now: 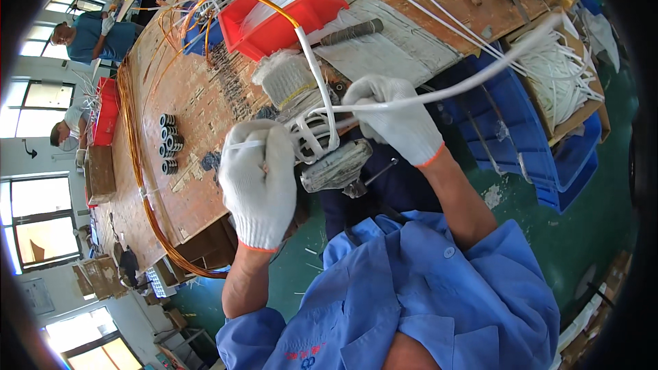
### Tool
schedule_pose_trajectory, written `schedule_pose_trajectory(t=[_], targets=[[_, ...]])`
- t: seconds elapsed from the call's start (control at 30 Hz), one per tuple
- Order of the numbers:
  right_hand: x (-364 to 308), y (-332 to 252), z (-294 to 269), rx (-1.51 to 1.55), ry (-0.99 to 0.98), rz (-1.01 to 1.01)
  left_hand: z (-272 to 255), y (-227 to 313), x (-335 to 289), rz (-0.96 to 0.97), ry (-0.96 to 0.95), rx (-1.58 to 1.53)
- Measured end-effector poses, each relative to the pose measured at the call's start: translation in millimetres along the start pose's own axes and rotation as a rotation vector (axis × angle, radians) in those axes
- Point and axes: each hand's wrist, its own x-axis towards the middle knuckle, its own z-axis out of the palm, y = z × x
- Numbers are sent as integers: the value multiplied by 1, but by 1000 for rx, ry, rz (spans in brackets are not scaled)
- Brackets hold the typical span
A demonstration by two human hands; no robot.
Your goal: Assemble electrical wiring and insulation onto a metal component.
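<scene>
Both my hands wear white knitted gloves with orange cuffs. My left hand is closed at the left side of a looped bundle of white sleeving. A thin white strip crosses its fingers, and what lies inside the grip is mostly hidden. My right hand pinches a length of white sleeving at the bundle's right, its long tail running off to the upper right. Amber-coloured wire enters a white sleeve that drops into the bundle. Just below sits a worn, wrapped block on a clamp-like fixture.
A red bin of white pieces stands on the worn wooden bench. Small black-and-silver rings are grouped at the left. Blue bins and a box of white sleeving stand right. Two people work at far left.
</scene>
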Motion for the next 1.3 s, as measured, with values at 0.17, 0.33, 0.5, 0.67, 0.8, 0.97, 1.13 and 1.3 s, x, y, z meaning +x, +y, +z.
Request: schedule_pose_trajectory(t=[0.17,0.33,0.5,0.67,0.8,0.97,1.13,1.3], targets=[[8,6,19,-24,234,-448,4,25,5,33,16,-188],[0,-1,25,-97,282,-468,8,25,26,-205,-200,-337],[-7,-15,23,-153,278,-430,4,30,22,-23,-144,-202],[-8,-16,18,-255,271,-487,1,33,23,174,-156,-45],[-5,-14,13,-333,286,-533,5,32,24,135,-159,-92],[-13,-33,21,-481,288,-628,6,38,29,106,-168,-79],[-28,-40,12,-526,193,-627,12,39,48,242,-226,-9],[-27,-49,8,-769,136,-751,11,26,45,251,-251,109]])
